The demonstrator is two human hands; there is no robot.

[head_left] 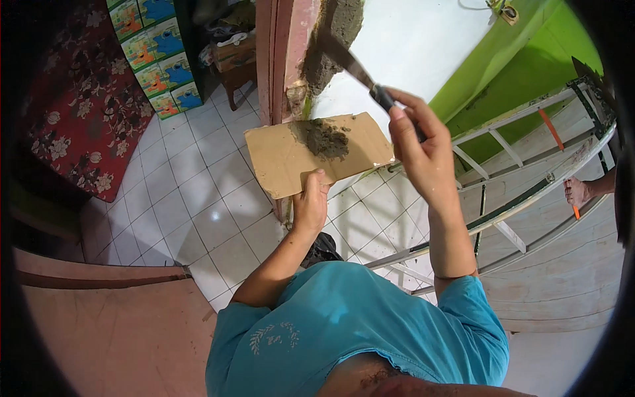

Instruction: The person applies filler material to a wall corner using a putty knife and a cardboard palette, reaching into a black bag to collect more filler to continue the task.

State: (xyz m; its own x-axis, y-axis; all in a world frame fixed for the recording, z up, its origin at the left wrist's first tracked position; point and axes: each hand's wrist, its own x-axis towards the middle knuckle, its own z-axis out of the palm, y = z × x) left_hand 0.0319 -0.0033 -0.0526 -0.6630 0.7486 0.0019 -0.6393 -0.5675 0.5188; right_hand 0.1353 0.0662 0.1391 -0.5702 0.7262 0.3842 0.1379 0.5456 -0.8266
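My left hand [312, 198] grips the near edge of a flat piece of brown cardboard [278, 159], thumb on top and the other fingers hidden beneath. A small heap of wet grey mortar [329, 140] lies on the cardboard. In my right hand [426, 142], a putty knife [381, 96] is held by its black handle. Its metal blade points up and left, against or just in front of a strip of rough grey mortar [340, 49] beside the door frame. Whether the blade touches that strip I cannot tell.
A metal ladder [509, 149] stands at the right, where another person's hand [577, 191] holds something orange. A pink door frame [268, 66] rises ahead. Left are a colourful cartoon-print cabinet [162, 59] and a red floral panel [86, 126]. White tiles [198, 178] cover the floor.
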